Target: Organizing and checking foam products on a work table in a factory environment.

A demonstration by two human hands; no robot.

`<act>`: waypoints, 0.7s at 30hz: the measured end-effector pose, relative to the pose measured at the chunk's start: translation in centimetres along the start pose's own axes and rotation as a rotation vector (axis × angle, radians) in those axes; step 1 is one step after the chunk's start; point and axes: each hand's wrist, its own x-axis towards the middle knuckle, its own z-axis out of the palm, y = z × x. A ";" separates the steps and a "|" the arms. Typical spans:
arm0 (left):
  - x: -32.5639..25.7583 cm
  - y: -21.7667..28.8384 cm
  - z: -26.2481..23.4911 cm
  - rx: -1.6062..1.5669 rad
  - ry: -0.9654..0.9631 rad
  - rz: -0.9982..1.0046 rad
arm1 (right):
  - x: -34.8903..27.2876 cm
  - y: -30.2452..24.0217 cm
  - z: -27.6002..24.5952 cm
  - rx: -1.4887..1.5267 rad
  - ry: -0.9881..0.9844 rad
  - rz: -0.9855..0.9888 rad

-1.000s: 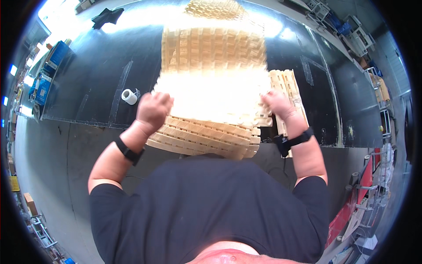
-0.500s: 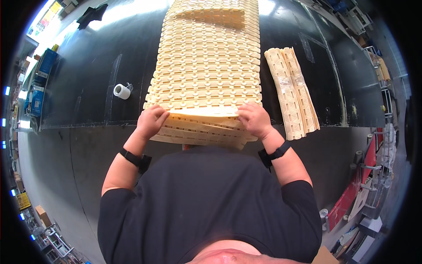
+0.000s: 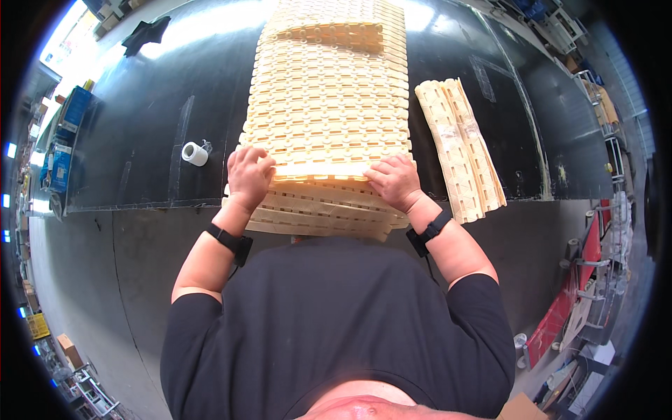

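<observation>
A long cream plastic slatted belt (image 3: 329, 98) lies lengthwise down the middle of a black table (image 3: 140, 126), with its near end folded over in layers at the table's front edge. My left hand (image 3: 247, 175) grips the left side of that folded near end. On the right side of the same fold rests my right hand (image 3: 395, 180), fingers curled over the top layer. Both wrists wear black bands.
A narrower folded strip of the same cream belt (image 3: 460, 147) lies to the right of the wide one. A small white tape roll (image 3: 194, 154) stands left of it. A dark cloth (image 3: 147, 31) lies at the far left. Shelving and boxes line the room's edges.
The belt has been laid out flatter and farther along the table. Both hands have moved closer together onto the folded near end, and the view has tilted to show more of the table.
</observation>
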 end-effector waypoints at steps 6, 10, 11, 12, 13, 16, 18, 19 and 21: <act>-3.4 1.4 -0.5 -0.130 -0.073 0.249 | -0.3 -0.7 0.7 0.095 0.189 0.019; -3.5 1.4 0.0 -0.171 -0.108 0.158 | -0.1 -0.5 0.7 0.116 0.088 0.177; -3.1 1.3 0.4 -0.222 -0.162 0.022 | 0.1 -0.2 0.8 0.117 0.094 0.166; -2.5 1.2 0.7 -0.276 -0.242 -0.144 | 0.6 0.2 0.9 0.147 -0.030 0.276; -1.9 1.2 1.1 -0.238 -0.262 -0.189 | 1.1 0.5 1.2 0.154 -0.113 0.392; -0.2 1.2 1.8 -0.295 -0.137 -0.302 | 2.8 1.1 1.9 0.327 0.031 0.596; 0.8 1.0 1.8 -0.193 -0.090 -0.325 | 3.5 1.5 1.8 0.260 0.197 0.506; 1.2 1.0 1.8 -0.080 -0.093 -0.213 | 3.5 1.6 1.6 0.177 0.113 0.379; 1.4 1.1 1.6 0.056 -0.074 -0.085 | 3.2 1.7 1.0 0.000 -0.017 0.200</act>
